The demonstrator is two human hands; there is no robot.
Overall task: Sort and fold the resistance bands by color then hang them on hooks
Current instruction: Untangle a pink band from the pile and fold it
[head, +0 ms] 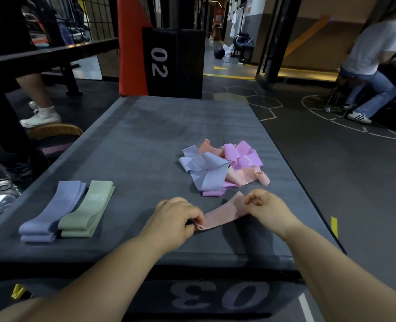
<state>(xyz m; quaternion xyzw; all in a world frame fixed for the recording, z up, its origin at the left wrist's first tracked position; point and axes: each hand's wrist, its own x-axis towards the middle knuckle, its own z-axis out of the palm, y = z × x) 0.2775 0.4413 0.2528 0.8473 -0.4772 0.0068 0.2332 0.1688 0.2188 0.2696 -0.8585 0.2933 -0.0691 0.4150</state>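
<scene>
A peach band (223,214) is stretched flat between both hands near the front of the grey padded box (134,140). My left hand (176,219) pinches its near left end. Its far right end is pinched by my right hand (266,208). Just behind lies a loose pile of bands (222,166): lavender-blue, peach and pink ones tangled together. At the front left lie a flat stack of lavender bands (53,210) and, touching it on the right, a flat stack of green bands (87,210). No hooks are in view.
A black and orange box marked 02 (169,63) stands behind the grey one. A person's leg and white shoe (41,117) are at the left by a black bench. Another person (368,66) sits at the far right. Dark gym floor surrounds the box.
</scene>
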